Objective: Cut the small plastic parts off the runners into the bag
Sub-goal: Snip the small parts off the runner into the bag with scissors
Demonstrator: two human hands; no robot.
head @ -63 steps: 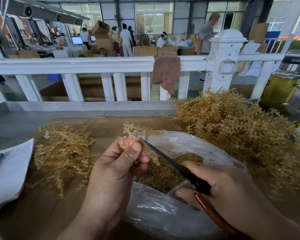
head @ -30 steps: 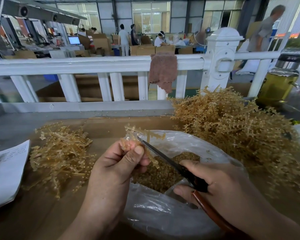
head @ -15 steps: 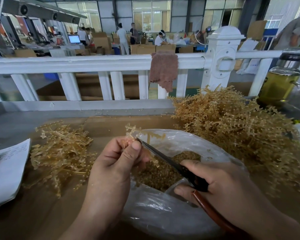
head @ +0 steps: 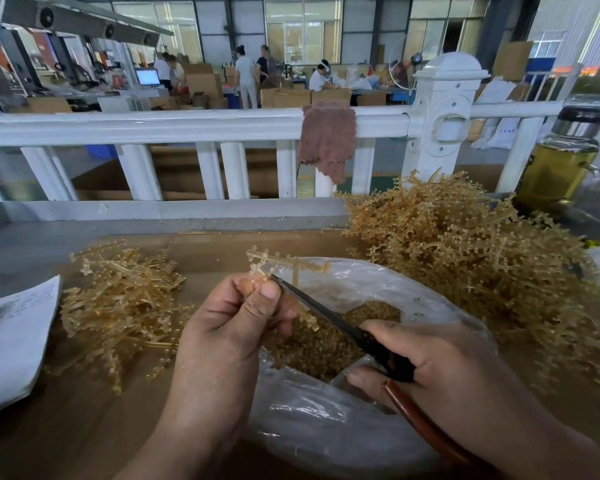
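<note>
Crowding both clamped hands, left [head: 222, 327] on runner [head: 288, 263], right [head: 440, 368] on scissors [head: 329, 315]: heaps [head: 465, 244]

Left hand [head: 229, 327] pinches an amber runner [head: 284, 268] over the open plastic bag [head: 326, 420]; right hand [head: 458, 372] holds scissors [head: 329, 322], blade tips at the runner.

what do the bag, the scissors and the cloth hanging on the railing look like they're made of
Bag: thin clear plastic film, glossy; it crinkles and the cut parts show through.
Scissors: dark blades, probably metal, with a smooth reddish-brown handle that looks like plastic or a rubbery coating, gripped by the right hand.
Cloth: soft brownish-pink fabric, fuzzy like terry or microfibre, draped limply.
</note>
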